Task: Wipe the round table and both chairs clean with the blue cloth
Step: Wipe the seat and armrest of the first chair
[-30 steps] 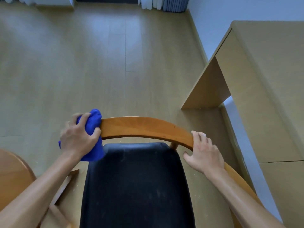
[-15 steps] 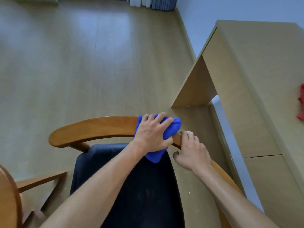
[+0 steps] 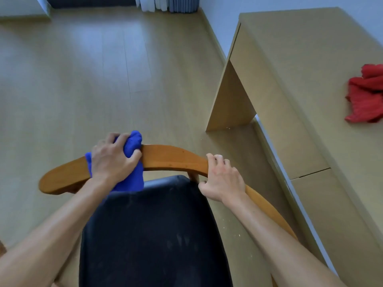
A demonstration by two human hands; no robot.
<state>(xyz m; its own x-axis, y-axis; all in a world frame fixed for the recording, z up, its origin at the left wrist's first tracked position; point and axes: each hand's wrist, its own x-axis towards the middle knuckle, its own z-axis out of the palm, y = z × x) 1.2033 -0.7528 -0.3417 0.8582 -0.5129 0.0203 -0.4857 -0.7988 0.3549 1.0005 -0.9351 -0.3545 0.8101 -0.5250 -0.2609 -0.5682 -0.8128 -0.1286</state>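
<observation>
Left hand (image 3: 113, 157) clamps blue cloth (image 3: 132, 141) on chair rail (image 3: 172, 160) — right hand (image 3: 222, 181) grips rail

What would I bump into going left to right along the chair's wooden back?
Bare wooden rail → left hand gripping the blue cloth → more bare rail → right hand → desk → red cloth.

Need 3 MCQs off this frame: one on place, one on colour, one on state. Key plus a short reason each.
1. Where is the blue cloth?
A. on the desk
B. on the chair's curved wooden backrest
C. on the floor

2. What colour is the cloth on the desk?
A. red
B. green
C. white

3. What is the right hand doing?
A. hanging free
B. holding a cloth
C. gripping the backrest

Key: 1 B, the left hand presses it over the rail; 2 A, the crumpled cloth is red; 3 C, its fingers curl over the rail.
</observation>
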